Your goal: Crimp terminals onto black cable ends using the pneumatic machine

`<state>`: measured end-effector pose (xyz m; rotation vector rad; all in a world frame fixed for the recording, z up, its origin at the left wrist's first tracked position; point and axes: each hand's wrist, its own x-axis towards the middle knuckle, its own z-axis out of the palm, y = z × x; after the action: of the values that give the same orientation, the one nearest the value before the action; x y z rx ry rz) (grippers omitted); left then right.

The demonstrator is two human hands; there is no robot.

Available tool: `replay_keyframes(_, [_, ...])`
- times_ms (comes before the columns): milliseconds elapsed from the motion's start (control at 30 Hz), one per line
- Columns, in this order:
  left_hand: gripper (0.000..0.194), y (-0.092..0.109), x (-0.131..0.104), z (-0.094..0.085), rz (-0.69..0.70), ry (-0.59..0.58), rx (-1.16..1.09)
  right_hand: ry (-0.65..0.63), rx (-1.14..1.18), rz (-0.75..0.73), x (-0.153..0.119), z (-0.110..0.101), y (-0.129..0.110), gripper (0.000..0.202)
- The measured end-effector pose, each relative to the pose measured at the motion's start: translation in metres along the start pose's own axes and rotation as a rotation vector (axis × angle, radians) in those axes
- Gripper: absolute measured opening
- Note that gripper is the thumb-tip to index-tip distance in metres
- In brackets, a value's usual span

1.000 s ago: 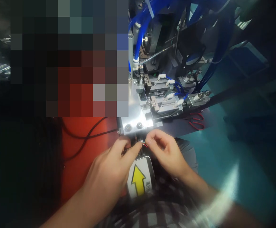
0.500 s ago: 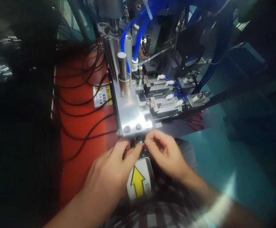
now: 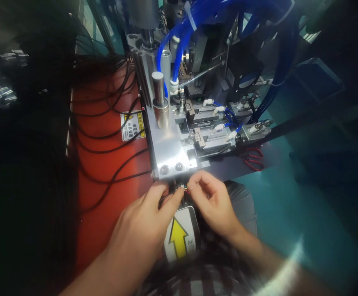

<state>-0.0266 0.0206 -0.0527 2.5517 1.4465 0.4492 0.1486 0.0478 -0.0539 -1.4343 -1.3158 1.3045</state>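
Note:
At the front end of a bright metal plate [image 3: 166, 150] with two bolts, both of my hands meet close together. My left hand [image 3: 150, 213] is closed, its thumb and fingers around a small part with a light-coloured end whose shape is mostly hidden. Thin coloured wires [image 3: 187, 189], red and yellow among them, run from that part to the pinched fingertips of my right hand [image 3: 211, 197]. Just below the fingertips is a white sign with a yellow arrow [image 3: 178, 236].
Black cables [image 3: 105, 152] loop over the red surface [image 3: 105, 230] at left, by a warning label [image 3: 132, 125]. Behind the hands stand a metal cylinder [image 3: 161, 107], blue air hoses [image 3: 182, 45] and pneumatic slides [image 3: 216, 142]. Red-handled scissors or pliers [image 3: 254, 159] lie at right.
The view has shifted slightly, with the machine sitting a little lower in it. My hands keep nearly the same pose, and slightly more of the coloured wires shows between them.

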Motion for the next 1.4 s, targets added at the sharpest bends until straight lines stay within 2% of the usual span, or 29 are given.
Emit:
replay_keyframes(200, [0.051,0.0,0.002,0.0,0.003,0.037,0.028,-0.017,0.092,0.099,0.003,-0.001,-0.004,0.017])
replay_keyframes(433, [0.056,0.001,0.002,-0.007,-0.021,-0.072,-0.007,-0.143,0.134,0.188,-0.002,-0.011,-0.005,0.023])
replay_keyframes(633, [0.061,0.001,0.001,-0.007,-0.044,-0.096,-0.044,-0.08,0.146,0.18,-0.004,-0.008,-0.002,0.019])
replay_keyframes(1000, [0.059,0.002,0.002,-0.009,-0.039,-0.1,-0.01,-0.092,-0.005,0.07,-0.003,-0.009,-0.001,0.012])
replay_keyframes(1133, [0.054,0.002,0.002,-0.008,-0.038,-0.09,-0.02,-0.11,0.024,0.108,-0.001,-0.009,-0.002,0.013])
replay_keyframes(1400, [0.057,0.001,0.001,-0.007,-0.049,-0.097,-0.037,-0.144,0.076,0.255,0.001,-0.01,-0.009,0.018])
